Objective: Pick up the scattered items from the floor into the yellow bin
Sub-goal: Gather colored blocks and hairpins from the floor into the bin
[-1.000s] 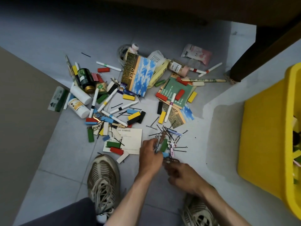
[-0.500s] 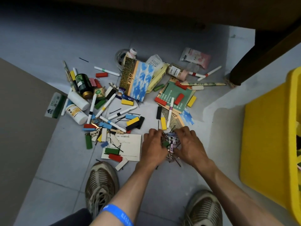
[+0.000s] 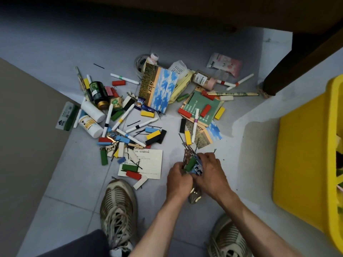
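From the head camera, looking down, the left hand and the right hand sit close together just above the grey tiled floor, between two worn grey mesh sneakers. Both hands have their fingers curled around one small bunch of things: a little green wooden block, thin black hairpins and a small blue printed piece. The two hands squeeze this bunch from both sides. The big yellow plastic bin stands on the floor at the right edge, near the right hand but not touching it. Many more things lie on the floor past the hands: a white paper card with black writing, a booklet with blue sky and clouds on its cover, a dark green round jar with a gold lid, white marker pens and small blocks in red, yellow, blue, black and green.
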The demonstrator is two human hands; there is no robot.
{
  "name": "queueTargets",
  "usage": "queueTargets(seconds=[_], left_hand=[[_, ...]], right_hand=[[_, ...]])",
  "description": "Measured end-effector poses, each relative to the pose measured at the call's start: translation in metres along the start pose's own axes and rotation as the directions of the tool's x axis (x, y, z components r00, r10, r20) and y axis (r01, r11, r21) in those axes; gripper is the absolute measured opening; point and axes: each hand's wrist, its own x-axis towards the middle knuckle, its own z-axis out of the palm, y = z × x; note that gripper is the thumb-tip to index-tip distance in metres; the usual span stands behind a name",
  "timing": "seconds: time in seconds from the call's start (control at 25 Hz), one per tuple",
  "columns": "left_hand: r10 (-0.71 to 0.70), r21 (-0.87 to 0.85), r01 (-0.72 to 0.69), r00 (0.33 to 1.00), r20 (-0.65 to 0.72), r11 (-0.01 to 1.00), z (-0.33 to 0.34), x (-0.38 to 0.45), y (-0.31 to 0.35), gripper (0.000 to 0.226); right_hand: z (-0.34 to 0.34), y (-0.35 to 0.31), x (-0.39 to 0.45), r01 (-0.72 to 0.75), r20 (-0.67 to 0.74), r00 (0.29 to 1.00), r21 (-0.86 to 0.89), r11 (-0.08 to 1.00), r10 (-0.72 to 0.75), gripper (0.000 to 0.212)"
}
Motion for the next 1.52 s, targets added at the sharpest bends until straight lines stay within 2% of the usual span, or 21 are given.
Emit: queueTargets(seconds=[0.12, 0.2, 0.32, 0.44, 0.6, 0.68, 0.8, 0.96, 1.04, 1.12, 1.16, 1.24, 1.28, 1.36, 1.44, 1.52], left_hand=[[0.028, 0.08, -0.019, 0.993, -0.112, 0.997, -0.009, 0.011, -0.004, 0.047], [0.03, 0.064, -0.027, 0.999, -0.041, 0.998, -0.008, 0.016, -0.003, 0.048], [-0.01, -0.028, 0.013, 0.995, 0.1, 1.0, 0.0, 0.02, 0.008, 0.035], [-0.015, -0.129, 0.032, 0.992, 0.129, 0.991, -0.001, 0.029, 0.009, 0.027], [0.018, -0.18, -0.002, 0.996, 0.083, 0.984, -0.006, 0.036, 0.009, 0.036], [0.024, -0.153, -0.018, 0.999, 0.037, 0.988, -0.009, 0.034, 0.009, 0.035], [0.037, -0.13, -0.052, 0.993, -0.111, 0.99, -0.019, 0.034, 0.007, 0.033], [-0.007, -0.182, -0.023, 0.987, -0.163, 0.983, -0.025, 0.032, 0.006, 0.021], [-0.03, -0.233, -0.006, 0.988, -0.152, 0.972, -0.021, 0.028, 0.007, 0.022], [-0.058, -0.302, 0.012, 0.988, -0.145, 0.953, -0.016, 0.024, 0.009, 0.022], [-0.078, -0.343, 0.023, 0.986, -0.146, 0.939, -0.014, 0.023, 0.01, 0.021], [-0.123, -0.449, 0.057, 0.985, -0.119, 0.892, -0.01, 0.022, 0.013, 0.017], [-0.131, -0.526, 0.083, 0.99, -0.055, 0.847, -0.008, 0.022, 0.014, 0.015], [-0.098, -0.688, 0.194, 0.979, 0.176, 0.7, -0.003, 0.02, 0.019, 0.028], [-0.039, -0.769, 0.324, 0.93, 0.364, 0.551, -0.003, 0.021, 0.025, 0.046], [-0.02, -0.796, 0.362, 0.914, 0.404, 0.484, -0.005, 0.02, 0.027, 0.048]], right_hand=[[0.006, -0.004, -0.005, -0.107, -0.119, 0.989, -0.116, 0.987, 0.093, 0.087], [0.013, -0.011, -0.006, -0.122, -0.145, 0.985, -0.193, 0.974, 0.095, 0.089], [0.022, -0.017, -0.004, -0.087, -0.136, 0.989, -0.29, 0.953, 0.049, 0.074], [0.024, -0.019, -0.001, -0.089, -0.174, 0.983, -0.219, 0.972, 0.051, 0.059], [0.026, -0.018, 0.003, -0.098, -0.234, 0.971, -0.202, 0.974, 0.049, 0.043], [0.026, -0.017, 0.006, -0.082, -0.282, 0.959, -0.229, 0.97, 0.015, 0.046], [0.026, -0.019, 0.012, -0.065, -0.299, 0.954, -0.304, 0.95, -0.03, 0.054], [0.028, -0.027, 0.016, 0.007, -0.272, 0.949, -0.486, 0.874, -0.159, 0.021], [0.026, -0.027, 0.02, 0.031, -0.241, 0.955, -0.507, 0.862, -0.175, 0.013], [0.021, -0.023, 0.027, 0.037, -0.193, 0.973, -0.418, 0.908, -0.129, 0.018], [0.018, -0.018, 0.031, 0.023, -0.17, 0.982, -0.307, 0.951, -0.079, 0.02], [0.011, -0.013, 0.032, -0.028, -0.142, 0.989, 0.083, 0.996, 0.039, 0.014], [0.006, -0.013, 0.029, -0.049, -0.131, 0.988, 0.268, 0.962, 0.087, 0.01], [-0.004, -0.022, 0.02, -0.054, -0.146, 0.978, 0.499, 0.865, 0.146, 0.005], [-0.013, -0.035, 0.008, -0.071, -0.066, 0.988, 0.614, 0.786, 0.141, 0.009], [-0.023, -0.047, -0.006, -0.065, 0.076, 0.997, 0.646, 0.76, 0.021, 0.027]])
